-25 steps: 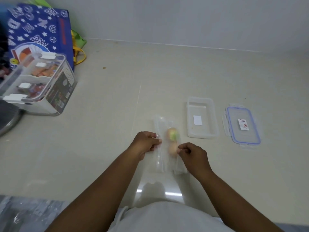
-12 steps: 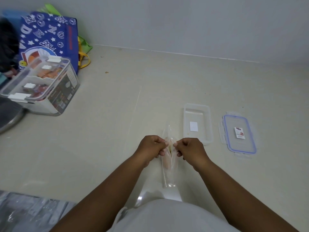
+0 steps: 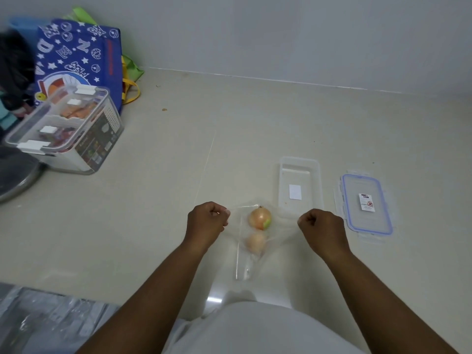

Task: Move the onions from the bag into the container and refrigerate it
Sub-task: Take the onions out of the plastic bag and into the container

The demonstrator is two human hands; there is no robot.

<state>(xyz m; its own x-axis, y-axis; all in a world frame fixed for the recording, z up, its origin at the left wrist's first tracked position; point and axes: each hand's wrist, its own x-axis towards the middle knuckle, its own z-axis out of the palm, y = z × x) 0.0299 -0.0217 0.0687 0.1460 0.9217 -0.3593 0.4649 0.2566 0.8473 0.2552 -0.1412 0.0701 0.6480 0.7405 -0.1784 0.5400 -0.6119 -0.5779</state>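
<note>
A clear plastic bag (image 3: 242, 261) lies on the pale floor in front of me, its top pulled wide. Two onions sit inside it: a larger one (image 3: 259, 217) with a green patch, and a smaller one (image 3: 256, 241) just below it. My left hand (image 3: 207, 222) pinches the bag's left edge. My right hand (image 3: 322, 229) pinches the right edge. An empty clear container (image 3: 316, 175) stands just beyond the bag, to the right. Its blue-rimmed lid (image 3: 352, 221) lies flat further right.
A large lidded storage box (image 3: 69, 131) with packets stands at the left, in front of a blue patterned tote bag (image 3: 81, 57). A grey round base (image 3: 15, 175) sits at the far left edge. A white wall (image 3: 281, 34) closes the back.
My hands were together at the bag's mouth half a second ago. They have pulled apart sideways, spreading the bag wide and baring the two onions.
</note>
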